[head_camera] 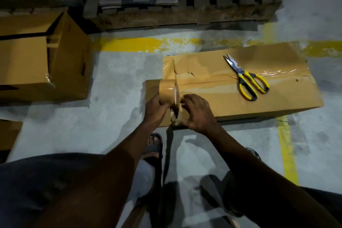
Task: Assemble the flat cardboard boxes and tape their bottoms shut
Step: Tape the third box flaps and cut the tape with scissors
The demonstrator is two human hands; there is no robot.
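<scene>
A brown cardboard box (231, 96) lies on the concrete floor with its taped side up; clear tape runs along its middle seam. At the box's near left corner my left hand (155, 110) grips a roll of brown packing tape (169, 90). My right hand (199, 114) is just right of the roll, its fingers curled and pinching the tape's loose end at the box edge. Yellow-handled scissors (246, 77) lie on top of the box toward its right end, blades partly apart.
An assembled box (42, 57) lies on its side at the left. A corner of another cardboard piece (8, 133) shows at the left edge. A wooden pallet (175, 15) stacked with flat cardboard stands behind. Yellow floor lines (287, 153) cross the concrete. My sandalled foot (153, 146) is below the box.
</scene>
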